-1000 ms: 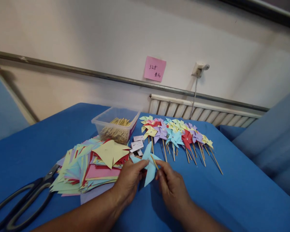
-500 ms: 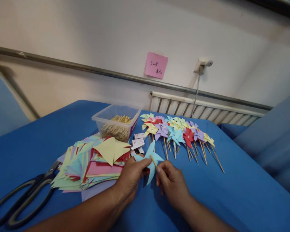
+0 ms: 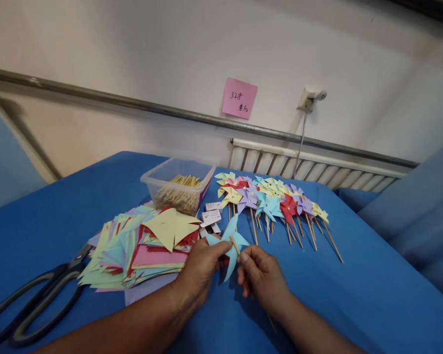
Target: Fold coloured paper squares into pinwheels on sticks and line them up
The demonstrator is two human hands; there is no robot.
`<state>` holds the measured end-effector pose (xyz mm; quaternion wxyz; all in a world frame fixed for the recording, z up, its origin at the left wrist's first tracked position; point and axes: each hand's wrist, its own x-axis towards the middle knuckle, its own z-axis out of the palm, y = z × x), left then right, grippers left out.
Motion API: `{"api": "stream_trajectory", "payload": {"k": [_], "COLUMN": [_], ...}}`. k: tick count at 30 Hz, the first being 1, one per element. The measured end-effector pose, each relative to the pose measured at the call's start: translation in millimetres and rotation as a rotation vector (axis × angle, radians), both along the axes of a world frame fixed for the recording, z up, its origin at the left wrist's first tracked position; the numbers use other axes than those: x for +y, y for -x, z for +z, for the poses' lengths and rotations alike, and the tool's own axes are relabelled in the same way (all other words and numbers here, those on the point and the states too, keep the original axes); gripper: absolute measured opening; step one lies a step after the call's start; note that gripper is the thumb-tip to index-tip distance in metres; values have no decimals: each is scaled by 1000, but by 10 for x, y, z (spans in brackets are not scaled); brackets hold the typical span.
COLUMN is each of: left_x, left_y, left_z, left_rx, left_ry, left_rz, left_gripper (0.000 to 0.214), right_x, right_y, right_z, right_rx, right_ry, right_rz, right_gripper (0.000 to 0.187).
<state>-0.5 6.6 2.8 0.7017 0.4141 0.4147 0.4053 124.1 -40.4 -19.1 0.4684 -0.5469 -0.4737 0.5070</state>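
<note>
A light-blue paper pinwheel (image 3: 230, 228) is pinched at its middle between the thumb and fingers of my left hand (image 3: 204, 263). My right hand (image 3: 263, 278) is closed around a thin wooden stick (image 3: 234, 243), whose upper end lies against the back of the pinwheel. The stick's lower end shows below my right hand. Left of my left hand is a stack of coloured paper (image 3: 158, 259) with a pale yellow cut piece (image 3: 173, 228) on top. Small white boxes (image 3: 211, 217) lie just beyond my left hand.
A clear plastic tub (image 3: 152, 183) of wooden sticks stands behind the paper. Several finished pinwheels (image 3: 268, 206) lie at the back right. Large scissors (image 3: 51, 290) rest at the left. The blue-covered table (image 3: 339, 300) meets a wall with a radiator (image 3: 317, 164) and a rail.
My right hand has turned slightly, and the stick's lower end now shows below it. The pinwheel stays almost in place in my left hand.
</note>
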Motion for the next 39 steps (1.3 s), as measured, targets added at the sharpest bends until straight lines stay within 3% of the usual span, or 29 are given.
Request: {"api": "stream_trajectory", "payload": {"k": [9,39], "left_x": [-19,39], "left_y": [-1,0], "left_z": [26,-47], "left_rx": [20,-45], "left_ry": [-7,71], "left_rz": [25,103], "left_gripper": [10,14], "right_x": [28,-26], "right_y": [-14,-12], "right_z": [-5,42], "right_rx": [126,9], "right_ry": [44,2], "right_rz": [40,-29], "right_gripper": [37,35]}}
